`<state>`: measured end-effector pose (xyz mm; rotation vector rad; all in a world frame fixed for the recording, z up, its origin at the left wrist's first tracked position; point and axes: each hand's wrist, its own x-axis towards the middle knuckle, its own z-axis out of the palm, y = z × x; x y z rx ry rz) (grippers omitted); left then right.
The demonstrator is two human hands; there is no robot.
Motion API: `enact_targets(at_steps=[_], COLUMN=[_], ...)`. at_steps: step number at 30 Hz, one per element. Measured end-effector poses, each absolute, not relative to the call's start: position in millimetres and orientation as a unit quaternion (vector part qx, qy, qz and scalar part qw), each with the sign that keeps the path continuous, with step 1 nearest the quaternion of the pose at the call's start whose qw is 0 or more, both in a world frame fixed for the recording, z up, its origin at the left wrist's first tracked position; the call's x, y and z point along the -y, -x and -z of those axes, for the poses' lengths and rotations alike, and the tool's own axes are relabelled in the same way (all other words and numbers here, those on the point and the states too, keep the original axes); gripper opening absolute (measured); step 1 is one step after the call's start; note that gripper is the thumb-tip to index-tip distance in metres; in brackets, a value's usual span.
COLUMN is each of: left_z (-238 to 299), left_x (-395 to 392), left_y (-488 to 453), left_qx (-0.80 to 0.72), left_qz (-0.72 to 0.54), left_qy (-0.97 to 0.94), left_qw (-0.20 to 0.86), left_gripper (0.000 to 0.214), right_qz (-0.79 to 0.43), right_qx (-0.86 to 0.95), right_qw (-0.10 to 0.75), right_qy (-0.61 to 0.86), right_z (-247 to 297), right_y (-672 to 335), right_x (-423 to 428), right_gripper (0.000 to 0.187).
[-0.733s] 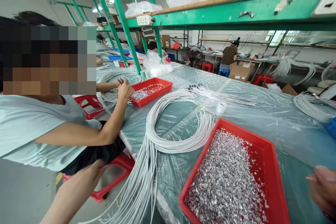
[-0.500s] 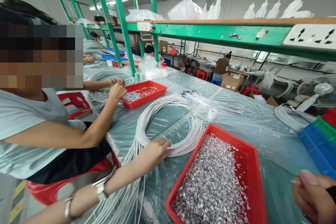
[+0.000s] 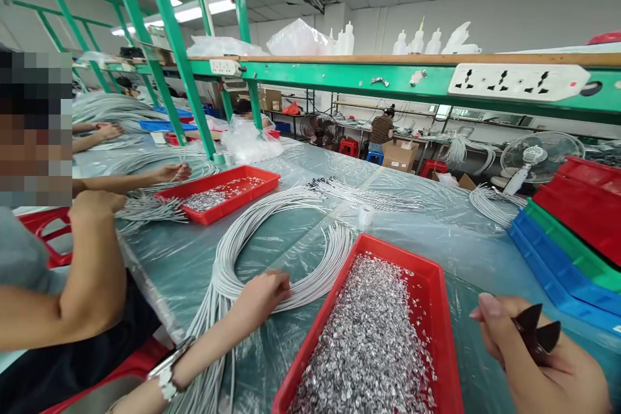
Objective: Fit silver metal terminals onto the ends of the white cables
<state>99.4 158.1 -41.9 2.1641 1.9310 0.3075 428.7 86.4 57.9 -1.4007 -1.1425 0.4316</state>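
Note:
My left hand [image 3: 266,297], with a watch-like band on the wrist, rests over the near inner edge of a coil of white cables [image 3: 226,259]. Its fingers are curled together; what they pinch, if anything, is hidden. At the lower right, my right hand [image 3: 543,362] grips dark-jawed pliers [image 3: 537,330], their two jaws spread and poking up past the fingers. The handles are covered by the hand. Between my hands lies a red tray [image 3: 449,336] holding a heap of small shiny metal pieces [image 3: 369,330].
A co-worker's arm [image 3: 92,259] reaches over the table at left, near a second red tray [image 3: 269,181]. Loose cables [image 3: 369,197] and a white roll [image 3: 366,215] lie beyond the coil. Stacked blue, green and red bins [image 3: 563,272] stand at right. A green shelf beam [image 3: 334,77] crosses above.
The view has turned right, so the table's things sit further left. My right hand has come further into view, showing the pliers. My left hand stays at the coil; the co-worker's arms have shifted.

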Motion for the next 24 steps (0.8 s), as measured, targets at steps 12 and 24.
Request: enact_targets(at_steps=[12,24], left_z=[-12,-43], left_x=[-150,-115], left_y=[-177,-241], left_qx=[-0.485,-0.364], left_qz=[-0.304,-0.351], left_qy=[-0.741,-0.785], left_qw=[0.35,0.358], left_gripper=[0.045,0.034], right_qz=[-0.282,-0.353], right_qx=[0.58,0.601], right_qw=[0.541,0.518], right_qy=[0.539,0.496], right_z=[-58,-58], right_y=[-409,-401], right_x=[-96,-98], right_gripper=[0.037,0.022])
